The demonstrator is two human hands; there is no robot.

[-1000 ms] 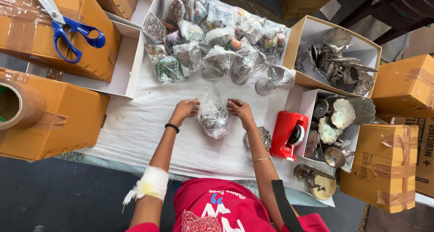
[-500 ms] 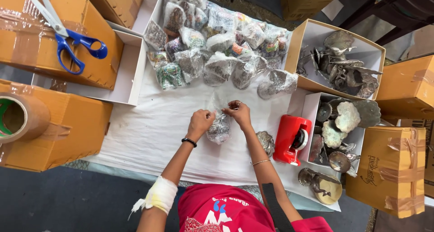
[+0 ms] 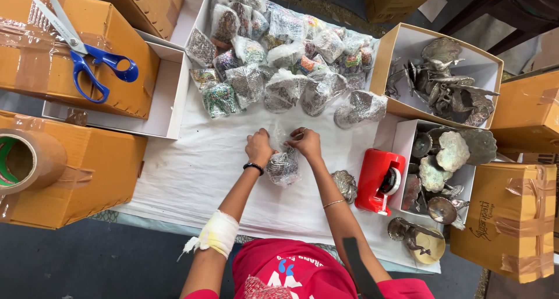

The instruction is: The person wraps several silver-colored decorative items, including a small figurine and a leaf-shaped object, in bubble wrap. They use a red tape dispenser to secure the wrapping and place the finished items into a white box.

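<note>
A clear plastic bag (image 3: pixel 283 165) with a small silvery metal ornament inside rests on the white cloth (image 3: pixel 192 171) in the middle. My left hand (image 3: pixel 259 148) pinches the bag's top edge on the left. My right hand (image 3: pixel 305 142) pinches the same edge on the right. A bare silvery ornament (image 3: pixel 346 185) lies by my right forearm. A pile of several bagged ornaments (image 3: pixel 273 60) lies beyond my hands.
A red tape dispenser (image 3: pixel 379 181) stands to the right. Two open white boxes (image 3: pixel 442 80) of metal pieces sit at the right. Blue-handled scissors (image 3: pixel 87 54) lie on a taped carton at the left. A brown tape roll (image 3: pixel 26 159) rests on another carton. An empty white tray (image 3: pixel 169 107) is left of the pile.
My hands have drawn closer together at the bag's top, and the bag has shifted slightly toward me on the cloth.
</note>
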